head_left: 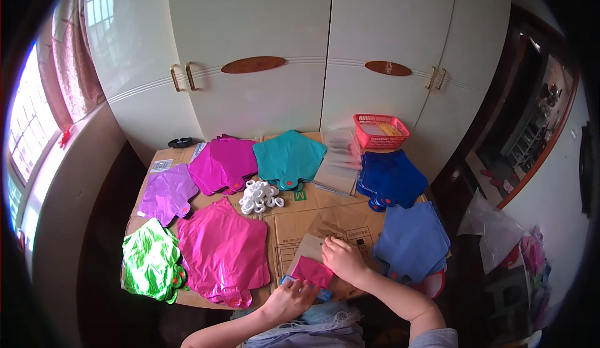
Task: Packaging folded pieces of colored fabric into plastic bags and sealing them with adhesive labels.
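On the cardboard in front of me lies a clear, greyish plastic bag (307,246) with a folded pink foil piece (312,271) at its near end. My left hand (292,299) is closed at the near edge of the pink foil, its fingers round a small blue folded piece (323,294). My right hand (341,258) has its fingers curled in a pinch at the right edge of the plastic bag. What lies under its fingertips is partly hidden. A large pile of flat pink foil balloons (222,251) sits left of my left hand.
Around the cardboard (325,223) lie flat foil piles: green (150,257), lilac (167,192), magenta (224,162), teal (290,159), dark blue (392,178) and light blue (412,238). White rings (259,197) are heaped mid-table. Clear bags (339,167) lie near a red basket (380,132).
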{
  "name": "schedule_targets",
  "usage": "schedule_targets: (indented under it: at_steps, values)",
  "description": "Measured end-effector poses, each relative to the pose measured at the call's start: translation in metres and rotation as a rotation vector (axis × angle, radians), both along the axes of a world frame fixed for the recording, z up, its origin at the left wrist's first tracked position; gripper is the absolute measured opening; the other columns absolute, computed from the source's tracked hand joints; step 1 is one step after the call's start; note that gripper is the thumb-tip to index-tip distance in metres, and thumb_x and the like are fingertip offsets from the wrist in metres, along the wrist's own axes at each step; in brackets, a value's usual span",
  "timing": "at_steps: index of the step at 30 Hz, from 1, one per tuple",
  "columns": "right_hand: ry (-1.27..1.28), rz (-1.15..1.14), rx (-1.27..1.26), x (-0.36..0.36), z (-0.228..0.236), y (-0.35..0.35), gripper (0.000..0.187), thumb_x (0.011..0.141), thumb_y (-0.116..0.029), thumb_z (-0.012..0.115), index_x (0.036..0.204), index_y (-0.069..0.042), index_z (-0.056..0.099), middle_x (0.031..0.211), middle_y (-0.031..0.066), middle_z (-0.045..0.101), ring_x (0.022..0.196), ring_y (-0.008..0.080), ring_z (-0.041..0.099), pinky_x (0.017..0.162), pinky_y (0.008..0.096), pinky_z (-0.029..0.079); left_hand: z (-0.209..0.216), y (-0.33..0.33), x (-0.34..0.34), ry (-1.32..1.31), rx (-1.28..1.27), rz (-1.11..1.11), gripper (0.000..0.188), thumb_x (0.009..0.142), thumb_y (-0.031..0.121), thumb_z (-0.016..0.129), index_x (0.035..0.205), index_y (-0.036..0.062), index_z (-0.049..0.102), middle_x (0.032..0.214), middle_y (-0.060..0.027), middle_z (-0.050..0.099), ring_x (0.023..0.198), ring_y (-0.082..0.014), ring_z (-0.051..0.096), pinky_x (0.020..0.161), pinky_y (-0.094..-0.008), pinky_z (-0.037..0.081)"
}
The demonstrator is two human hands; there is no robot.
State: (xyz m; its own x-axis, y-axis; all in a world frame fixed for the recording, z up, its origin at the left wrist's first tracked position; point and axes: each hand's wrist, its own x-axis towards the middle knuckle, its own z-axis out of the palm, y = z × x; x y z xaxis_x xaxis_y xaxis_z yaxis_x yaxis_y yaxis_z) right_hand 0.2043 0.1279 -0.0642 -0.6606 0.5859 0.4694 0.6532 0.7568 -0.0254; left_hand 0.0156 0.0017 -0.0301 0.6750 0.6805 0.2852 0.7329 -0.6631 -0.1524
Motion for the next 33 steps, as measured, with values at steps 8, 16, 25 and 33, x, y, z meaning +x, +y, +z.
schedule_targets:
  at_steps: [8, 16, 25, 33]
  values:
    - [-0.115, -0.056, 0.172, -0.004, -0.002, -0.007, 0.014, 0.075, -0.011, 0.059, 0.084, -0.002, 0.066, 0.093, 0.0103, 0.066, 0.088, 0.0221, 0.064, 0.069, 0.0307, 0.056, -0.002, 0.006, -0.011, 0.019, 0.046, -0.059, 0.038, 0.077, 0.024, 0.059, 0.114, 0.0135, 0.062, 0.098, -0.0065, 0.061, 0.088, -0.0184, 0.062, 0.074, -0.0312, 0.053]
    - [-0.09, -0.054, 0.208, -0.003, 0.013, -0.003, 0.004, 0.072, -0.014, 0.061, 0.071, -0.011, 0.057, 0.073, 0.001, 0.054, 0.071, 0.0149, 0.058, 0.052, 0.027, 0.052, -0.004, 0.008, -0.013, 0.025, 0.084, -0.074, 0.042, 0.076, 0.024, 0.059, 0.118, 0.0151, 0.062, 0.098, -0.0055, 0.061, 0.088, -0.0176, 0.062, 0.074, -0.0304, 0.053]
    - [-0.029, 0.108, 0.151, -0.002, 0.023, -0.002, 0.007, 0.073, -0.011, 0.059, 0.07, -0.012, 0.053, 0.07, 0.0008, 0.052, 0.069, 0.0153, 0.059, 0.053, 0.027, 0.052, -0.006, 0.01, -0.014, 0.026, 0.071, -0.082, 0.042, 0.077, 0.025, 0.058, 0.118, 0.0153, 0.061, 0.099, -0.0059, 0.061, 0.089, -0.0178, 0.062, 0.074, -0.0306, 0.053]
    - [0.059, 0.072, 0.119, -0.012, 0.036, -0.006, 0.006, 0.073, -0.009, 0.059, 0.071, -0.012, 0.053, 0.071, 0.0017, 0.052, 0.07, 0.0155, 0.06, 0.056, 0.0281, 0.053, -0.008, 0.015, -0.013, 0.035, 0.079, -0.057, 0.045, 0.077, 0.028, 0.059, 0.119, 0.0137, 0.061, 0.101, -0.0076, 0.062, 0.092, -0.0191, 0.062, 0.077, -0.0318, 0.052]
